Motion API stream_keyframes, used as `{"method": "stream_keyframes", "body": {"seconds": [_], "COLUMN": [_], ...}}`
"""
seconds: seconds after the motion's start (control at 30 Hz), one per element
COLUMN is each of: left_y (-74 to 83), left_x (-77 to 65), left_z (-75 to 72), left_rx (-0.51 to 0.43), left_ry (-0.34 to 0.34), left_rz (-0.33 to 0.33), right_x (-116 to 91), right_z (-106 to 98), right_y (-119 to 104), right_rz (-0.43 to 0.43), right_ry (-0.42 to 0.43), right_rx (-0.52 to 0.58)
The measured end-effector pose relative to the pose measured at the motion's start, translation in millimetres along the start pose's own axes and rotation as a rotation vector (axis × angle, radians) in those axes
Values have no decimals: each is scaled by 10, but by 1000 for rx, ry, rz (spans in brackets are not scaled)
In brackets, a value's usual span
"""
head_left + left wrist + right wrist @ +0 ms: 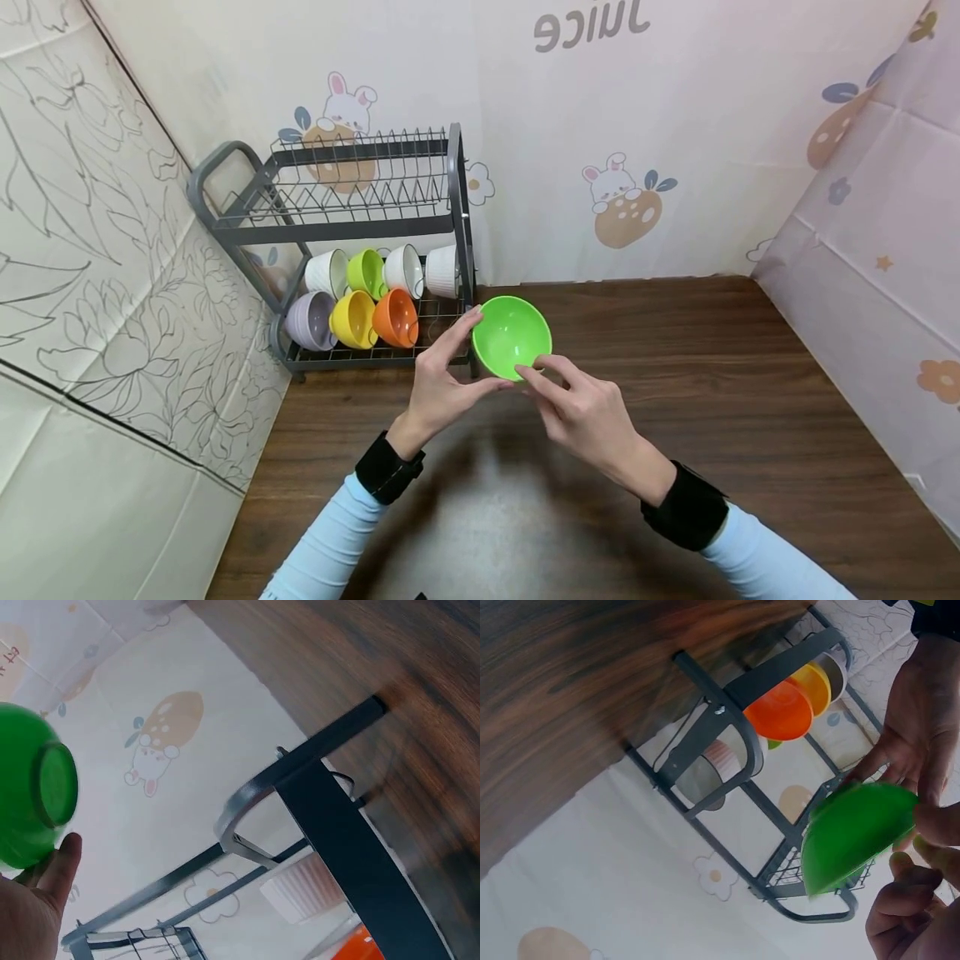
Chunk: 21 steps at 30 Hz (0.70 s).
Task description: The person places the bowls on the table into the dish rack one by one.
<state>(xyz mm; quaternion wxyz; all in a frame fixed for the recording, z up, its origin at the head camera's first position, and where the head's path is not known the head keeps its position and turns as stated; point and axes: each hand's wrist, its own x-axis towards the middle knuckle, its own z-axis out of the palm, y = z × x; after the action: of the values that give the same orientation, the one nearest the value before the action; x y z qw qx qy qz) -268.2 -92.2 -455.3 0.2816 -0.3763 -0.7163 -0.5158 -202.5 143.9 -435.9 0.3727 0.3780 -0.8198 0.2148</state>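
A bright green bowl (512, 336) is held up over the table, tilted so its inside faces the head camera. My left hand (441, 385) holds it from the left, fingers along the side and thumb near the lower edge. At the lower right rim, my right hand (588, 412) pinches the bowl with thumb and fingertips. The left wrist view shows the round foot of the green bowl (56, 784) above the left fingers. In the right wrist view both hands meet at one end of the green bowl (859, 832).
A grey two-tier dish rack (333, 227) stands behind and left on the wooden table (675, 400). Its lower tier holds several bowls on edge, including lilac (309, 321), yellow (352, 320) and orange (395, 318) ones in front. Patterned sheets cover the walls behind and beside.
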Motion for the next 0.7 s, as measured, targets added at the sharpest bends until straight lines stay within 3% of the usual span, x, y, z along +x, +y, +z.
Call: {"method": "stream_keyframes", "body": {"seconds": [0.23,0.43,0.53,0.7], "left_y": [-89,-198,-270,-426], "left_x": [-58,-5,59,129], "left_z": [-228,-498,-611,-715], "left_rx": [141,281,378,547], "left_ry": [50,84,22,-143], "left_rz": [-41,-114,-130,-104], "right_x": [-50,-137,-164,-214], "right_z": [27,42,42,65], "right_y": [65,86,93,91], "right_rz": [18,30,43,40], "right_ry": [52,86,77,75], "right_rx": [-10,-11,-5,6]}}
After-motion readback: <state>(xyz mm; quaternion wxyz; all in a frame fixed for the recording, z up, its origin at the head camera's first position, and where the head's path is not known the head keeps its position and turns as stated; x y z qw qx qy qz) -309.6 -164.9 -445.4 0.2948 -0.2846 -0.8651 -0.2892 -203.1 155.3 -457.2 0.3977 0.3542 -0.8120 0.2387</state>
